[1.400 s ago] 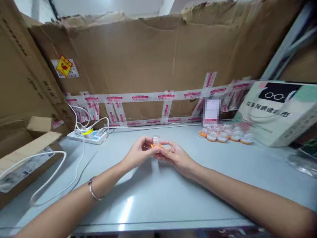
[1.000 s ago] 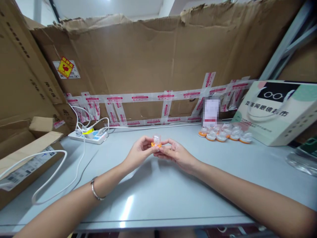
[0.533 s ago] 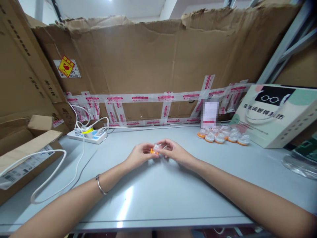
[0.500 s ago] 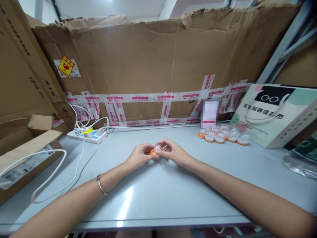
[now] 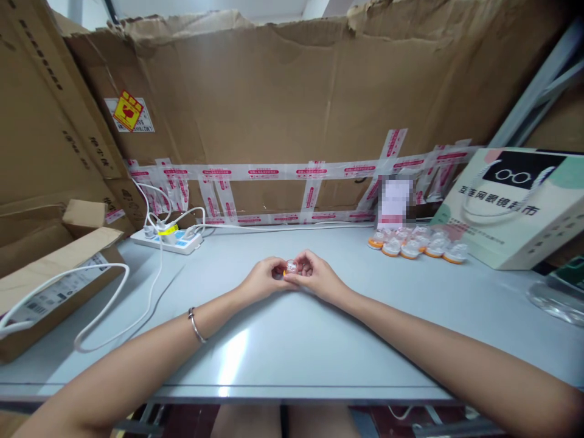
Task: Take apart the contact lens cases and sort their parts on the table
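Between my fingertips, just above the middle of the table, is a small piece with a clear domed top and an orange base [image 5: 291,266]. My left hand [image 5: 263,278] pinches it from the left side. From the right, my right hand [image 5: 318,277] grips the same piece, thumb in front and fingers curled behind. My fingers hide much of its orange base. A cluster of similar clear-topped pieces with orange bases [image 5: 410,248] stands at the back right, apart from both hands.
The grey table [image 5: 255,353] runs up to a tall cardboard sheet [image 5: 274,97]. At left are a white power strip [image 5: 185,244], a loose white cable [image 5: 157,286] and a cardboard box [image 5: 59,292]. A paper bag [image 5: 497,213] and a blurred card [image 5: 395,201] stand at right.
The camera view has shifted slightly. My hands still hold the piece, which has been turned so that less orange shows and its clear top faces me more.
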Demonstrator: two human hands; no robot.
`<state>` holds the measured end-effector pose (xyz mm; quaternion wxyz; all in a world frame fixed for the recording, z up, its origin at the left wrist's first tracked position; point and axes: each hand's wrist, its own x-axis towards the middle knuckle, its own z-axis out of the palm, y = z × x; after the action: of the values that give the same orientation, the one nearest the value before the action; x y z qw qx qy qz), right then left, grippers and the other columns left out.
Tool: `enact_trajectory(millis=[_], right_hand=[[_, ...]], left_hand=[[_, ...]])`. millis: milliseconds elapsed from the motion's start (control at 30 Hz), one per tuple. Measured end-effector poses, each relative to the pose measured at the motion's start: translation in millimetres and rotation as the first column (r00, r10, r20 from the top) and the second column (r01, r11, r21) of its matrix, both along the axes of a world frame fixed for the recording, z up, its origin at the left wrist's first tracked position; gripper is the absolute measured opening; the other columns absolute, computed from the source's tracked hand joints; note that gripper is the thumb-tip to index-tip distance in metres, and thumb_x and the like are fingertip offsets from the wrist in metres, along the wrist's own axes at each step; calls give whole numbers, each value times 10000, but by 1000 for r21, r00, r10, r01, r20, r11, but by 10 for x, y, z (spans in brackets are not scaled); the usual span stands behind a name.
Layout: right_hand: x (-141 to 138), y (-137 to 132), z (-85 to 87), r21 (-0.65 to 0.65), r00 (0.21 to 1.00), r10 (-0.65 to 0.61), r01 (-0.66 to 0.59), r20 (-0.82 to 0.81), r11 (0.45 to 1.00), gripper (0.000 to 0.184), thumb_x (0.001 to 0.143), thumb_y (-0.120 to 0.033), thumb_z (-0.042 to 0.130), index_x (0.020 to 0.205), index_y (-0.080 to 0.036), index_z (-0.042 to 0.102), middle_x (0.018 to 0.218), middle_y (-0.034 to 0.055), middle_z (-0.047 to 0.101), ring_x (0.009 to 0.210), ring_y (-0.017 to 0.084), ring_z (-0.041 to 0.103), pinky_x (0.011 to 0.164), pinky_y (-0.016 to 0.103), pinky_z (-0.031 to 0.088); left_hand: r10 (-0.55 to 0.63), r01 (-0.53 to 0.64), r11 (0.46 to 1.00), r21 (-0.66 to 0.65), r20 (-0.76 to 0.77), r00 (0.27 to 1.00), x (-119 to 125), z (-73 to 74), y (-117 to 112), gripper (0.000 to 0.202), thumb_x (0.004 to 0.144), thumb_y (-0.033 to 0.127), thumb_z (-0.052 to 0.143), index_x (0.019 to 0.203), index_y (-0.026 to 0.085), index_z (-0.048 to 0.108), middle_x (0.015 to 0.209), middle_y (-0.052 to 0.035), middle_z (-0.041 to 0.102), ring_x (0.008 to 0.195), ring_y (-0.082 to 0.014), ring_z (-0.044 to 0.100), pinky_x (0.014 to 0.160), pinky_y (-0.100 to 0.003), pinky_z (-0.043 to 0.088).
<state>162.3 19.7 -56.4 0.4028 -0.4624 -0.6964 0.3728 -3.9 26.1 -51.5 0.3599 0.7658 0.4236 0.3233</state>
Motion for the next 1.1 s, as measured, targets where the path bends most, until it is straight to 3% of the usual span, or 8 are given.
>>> enact_trajectory(millis=[267, 600, 1100], right_hand=[[11, 2, -4, 2, 1000, 17, -17, -5, 1000, 345, 606, -413, 692, 757, -184, 482, 664, -34, 515, 559, 94, 413, 519, 225, 341], [6, 14, 14, 25, 1000, 8, -8, -15, 1000, 293, 616, -365, 674, 737, -178, 483, 634, -41, 495, 549, 92, 413, 512, 222, 337], [22, -8, 21, 61, 997, 67, -69, 29, 996, 273, 687, -347, 607, 890, -183, 530, 644, -52, 468, 544, 85, 400, 522, 215, 348]], left_hand=[[-14, 15, 1000, -16, 13, 1000, 9, 6, -6, 324, 615, 348, 703, 839, 126, 629, 800, -29, 621, 740, -156, 560, 670, -233, 432], [-49, 58, 994, 93, -102, 994, 11, 27, 21, 220, 679, 300, 638, 812, 125, 650, 742, -16, 582, 681, -132, 527, 628, -210, 407], [-74, 90, 988, 127, -130, 989, -10, 52, 24, 196, 710, 261, 598, 850, 135, 652, 747, -10, 548, 668, -114, 516, 641, -200, 418]])
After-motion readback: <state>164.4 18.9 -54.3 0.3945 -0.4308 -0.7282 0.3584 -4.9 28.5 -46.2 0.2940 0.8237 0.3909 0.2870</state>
